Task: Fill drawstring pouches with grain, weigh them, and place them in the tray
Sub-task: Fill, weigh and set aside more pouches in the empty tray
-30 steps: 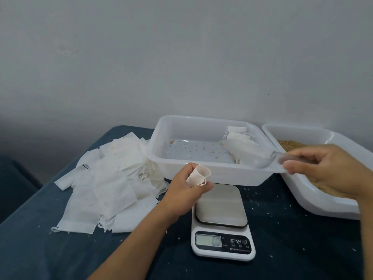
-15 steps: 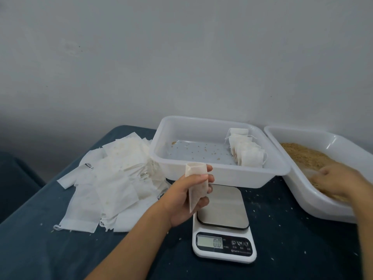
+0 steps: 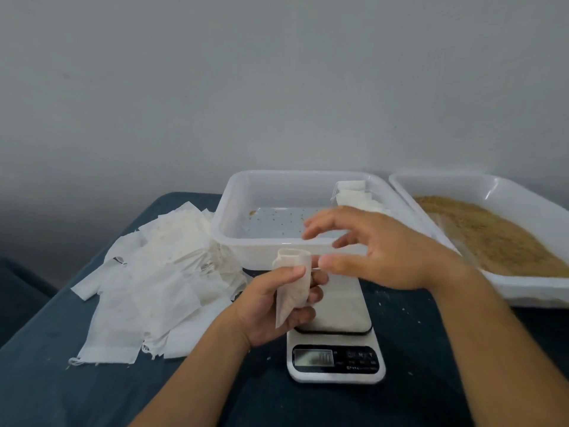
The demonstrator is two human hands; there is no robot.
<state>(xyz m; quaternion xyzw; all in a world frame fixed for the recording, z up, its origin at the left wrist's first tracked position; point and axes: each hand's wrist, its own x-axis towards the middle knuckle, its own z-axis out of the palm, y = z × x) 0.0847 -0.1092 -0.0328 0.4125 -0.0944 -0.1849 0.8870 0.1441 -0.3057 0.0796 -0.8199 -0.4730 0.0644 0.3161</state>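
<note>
My left hand (image 3: pixel 271 306) holds a small white drawstring pouch (image 3: pixel 291 285) upright, its mouth open at the top, just left of the scale. My right hand (image 3: pixel 381 254) hovers beside the pouch's top with fingers spread and nothing in it, blurred by motion. The white kitchen scale (image 3: pixel 335 362) sits below both hands, its steel plate bare. Behind them stands a clear plastic tray (image 3: pixel 234 238) with a few filled pouches (image 3: pixel 351 192) in its back right corner and loose grains on its floor. A white tray (image 3: pixel 523 291) at right holds brown grain (image 3: pixel 492 238).
A heap of flat white pouches (image 3: pixel 154 282) covers the dark blue table (image 3: pixel 46 380) at left. Spilled grains dot the cloth around the scale. A grey wall rises right behind the trays.
My right hand left the grain tray and swung left to the pouch's top; the clear spoon it held a second ago is gone from it. The pouch now hangs longer in my left hand.
</note>
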